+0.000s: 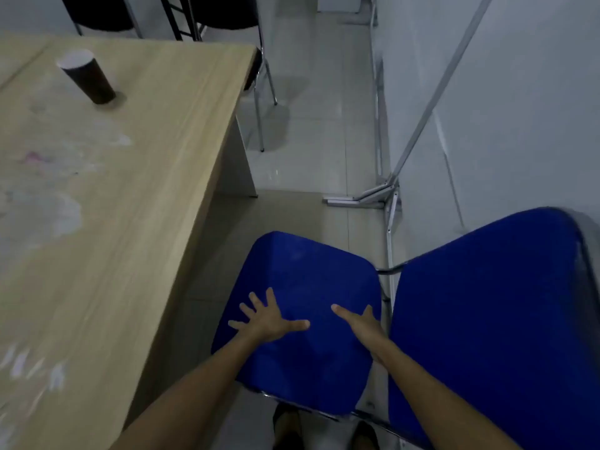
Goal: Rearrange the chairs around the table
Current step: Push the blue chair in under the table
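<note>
Two hands are over the blue chair (302,319), and they are mine. My left hand (268,321) is spread flat above the seat, all fingers (256,302) open and holding nothing. My right hand (362,321) reaches to the seat's right edge, also open, thumb stretched out; I cannot tell if it already touches the cushion. The chair stands on the tiled floor (311,151), just beside the long edge of the wooden bench (156,164), with its blue backrest (487,319) at my right, near the wall.

I judge the chair is light enough for two hands, with a stiff metal frame and a soft padded seat. The fabric will give little hold, so the seat edges or the frame tube under the front are better places to take.

Around: a dark paper cup (87,76) stands on the bench, well apart. Black chairs (224,11) wait at the far end. A folded metal stand (367,196) lies at the wall close to the chair and could catch a leg.
</note>
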